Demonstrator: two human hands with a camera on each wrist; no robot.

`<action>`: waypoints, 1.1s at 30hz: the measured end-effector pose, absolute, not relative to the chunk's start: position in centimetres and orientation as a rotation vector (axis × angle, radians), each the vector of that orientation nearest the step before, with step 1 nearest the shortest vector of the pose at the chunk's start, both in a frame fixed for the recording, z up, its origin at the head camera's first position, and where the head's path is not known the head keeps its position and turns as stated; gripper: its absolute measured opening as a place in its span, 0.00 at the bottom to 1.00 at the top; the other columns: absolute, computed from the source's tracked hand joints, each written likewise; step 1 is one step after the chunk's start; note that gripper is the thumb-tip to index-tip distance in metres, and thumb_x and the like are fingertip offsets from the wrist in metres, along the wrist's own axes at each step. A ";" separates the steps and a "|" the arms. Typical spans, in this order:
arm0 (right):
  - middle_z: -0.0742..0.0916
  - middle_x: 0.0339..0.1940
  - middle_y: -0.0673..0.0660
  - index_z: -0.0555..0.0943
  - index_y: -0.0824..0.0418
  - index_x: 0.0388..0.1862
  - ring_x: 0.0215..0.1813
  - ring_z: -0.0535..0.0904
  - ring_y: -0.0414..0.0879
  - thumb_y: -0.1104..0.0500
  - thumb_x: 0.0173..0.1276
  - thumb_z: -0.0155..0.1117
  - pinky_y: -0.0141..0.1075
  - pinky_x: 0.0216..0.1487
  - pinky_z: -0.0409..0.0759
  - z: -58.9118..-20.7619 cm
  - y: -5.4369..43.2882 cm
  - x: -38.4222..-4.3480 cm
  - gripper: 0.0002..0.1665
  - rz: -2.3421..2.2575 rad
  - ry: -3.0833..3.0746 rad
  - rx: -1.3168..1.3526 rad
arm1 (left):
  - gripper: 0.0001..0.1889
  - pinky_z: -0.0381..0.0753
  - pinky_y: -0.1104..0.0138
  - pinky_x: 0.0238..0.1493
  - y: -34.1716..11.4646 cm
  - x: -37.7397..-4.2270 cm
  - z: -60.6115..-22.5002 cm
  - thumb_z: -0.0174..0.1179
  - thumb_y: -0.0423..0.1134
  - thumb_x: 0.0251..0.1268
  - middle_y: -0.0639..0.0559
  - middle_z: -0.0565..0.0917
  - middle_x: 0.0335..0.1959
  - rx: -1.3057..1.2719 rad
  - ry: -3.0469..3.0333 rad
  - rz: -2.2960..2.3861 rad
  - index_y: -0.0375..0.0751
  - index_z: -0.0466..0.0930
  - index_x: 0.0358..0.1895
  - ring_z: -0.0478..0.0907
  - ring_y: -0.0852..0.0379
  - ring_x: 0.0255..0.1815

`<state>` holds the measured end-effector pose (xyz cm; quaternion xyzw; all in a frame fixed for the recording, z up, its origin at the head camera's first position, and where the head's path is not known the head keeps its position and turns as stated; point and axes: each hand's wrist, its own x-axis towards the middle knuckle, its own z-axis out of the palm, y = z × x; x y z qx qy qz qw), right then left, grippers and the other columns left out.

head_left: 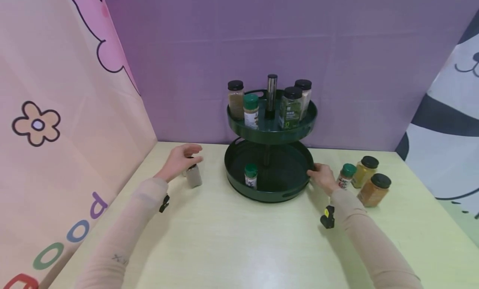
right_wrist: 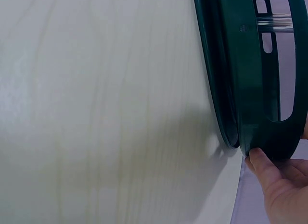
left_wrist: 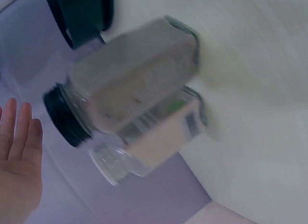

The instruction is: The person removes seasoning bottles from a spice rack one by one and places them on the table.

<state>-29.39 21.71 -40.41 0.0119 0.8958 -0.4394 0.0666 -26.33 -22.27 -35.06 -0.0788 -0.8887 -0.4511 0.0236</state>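
Note:
My left hand [head_left: 182,158] is held over a black-capped spice jar [head_left: 193,176] at the left of the table. In the left wrist view its fingers [left_wrist: 19,132] are straight and apart from that jar [left_wrist: 130,77], and a second clear jar [left_wrist: 159,142] stands beside it. At the other side, my right hand [head_left: 322,176] grips the right rim of the lower tray [head_left: 258,195] of a dark green two-tier spice rack. The right wrist view has the thumb [right_wrist: 264,168] against the tray's outer wall [right_wrist: 250,113]. On the lower tray stands a green-capped jar [head_left: 251,176].
The upper tray [head_left: 271,136] carries several jars around a metal post [head_left: 272,93]. Right of the rack stand a green-capped jar [head_left: 346,176], a yellow jar [head_left: 364,171] and an orange-brown jar [head_left: 374,190]. A purple backdrop [head_left: 187,72] rises behind the table [head_left: 239,247].

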 end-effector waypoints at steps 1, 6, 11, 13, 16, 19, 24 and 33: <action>0.67 0.63 0.76 0.57 0.79 0.65 0.65 0.64 0.65 0.62 0.69 0.44 0.51 0.64 0.65 -40.4 21.7 -29.4 0.30 -1.325 2.704 0.034 | 0.24 0.68 0.57 0.62 -21.9 -26.3 -34.9 0.61 0.45 0.58 0.45 0.75 0.58 -0.277 -2.751 -1.402 0.41 0.72 0.58 0.70 0.47 0.61; 0.68 0.62 0.76 0.57 0.79 0.64 0.65 0.64 0.65 0.62 0.69 0.44 0.51 0.64 0.65 -40.5 21.8 -29.4 0.30 -1.326 2.713 0.043 | 0.22 0.68 0.55 0.62 -19.2 -25.4 -33.4 0.60 0.39 0.59 0.41 0.76 0.56 -0.438 -2.792 -1.392 0.37 0.73 0.56 0.71 0.44 0.59; 0.68 0.63 0.75 0.58 0.78 0.65 0.65 0.64 0.64 0.62 0.69 0.44 0.51 0.63 0.66 -40.8 21.9 -29.6 0.30 -1.327 2.707 0.051 | 0.22 0.68 0.57 0.62 -17.5 -26.4 -34.6 0.60 0.40 0.59 0.43 0.76 0.56 -0.576 -2.840 -1.338 0.39 0.72 0.57 0.72 0.47 0.58; 0.67 0.63 0.75 0.57 0.78 0.65 0.65 0.64 0.64 0.61 0.69 0.44 0.51 0.63 0.66 -40.8 22.0 -29.6 0.30 -1.327 2.700 0.056 | 0.23 0.67 0.57 0.63 -16.8 -26.4 -34.7 0.60 0.41 0.59 0.44 0.75 0.57 -0.609 -2.860 -1.350 0.40 0.71 0.58 0.72 0.48 0.59; 0.67 0.63 0.75 0.57 0.78 0.65 0.65 0.64 0.64 0.61 0.70 0.44 0.51 0.63 0.66 -40.9 22.1 -29.8 0.30 -1.340 2.692 0.045 | 0.25 0.66 0.57 0.64 -15.6 -26.4 -35.0 0.61 0.39 0.59 0.44 0.74 0.58 -0.656 -2.859 -1.382 0.38 0.70 0.59 0.71 0.48 0.59; 0.68 0.63 0.75 0.57 0.78 0.65 0.65 0.65 0.64 0.62 0.69 0.45 0.50 0.63 0.67 -41.0 22.0 -29.8 0.30 -1.352 2.696 0.014 | 0.25 0.67 0.57 0.63 -14.3 -26.5 -35.5 0.62 0.37 0.57 0.42 0.74 0.59 -0.691 -2.859 -1.415 0.37 0.69 0.60 0.71 0.46 0.59; 0.68 0.63 0.75 0.57 0.78 0.65 0.64 0.65 0.63 0.62 0.69 0.44 0.50 0.62 0.67 -41.0 22.0 -29.8 0.30 -1.359 2.702 -0.002 | 0.27 0.68 0.57 0.62 -12.1 -26.9 -36.0 0.64 0.36 0.55 0.41 0.74 0.59 -0.771 -2.875 -1.390 0.35 0.70 0.59 0.71 0.46 0.58; 0.68 0.63 0.75 0.58 0.77 0.65 0.65 0.65 0.63 0.62 0.69 0.45 0.50 0.63 0.67 -41.0 21.9 -29.9 0.29 -1.377 2.699 0.023 | 0.30 0.74 0.61 0.56 -9.8 -27.1 -36.7 0.67 0.40 0.52 0.47 0.77 0.55 -0.737 -2.971 -1.291 0.40 0.70 0.61 0.74 0.51 0.54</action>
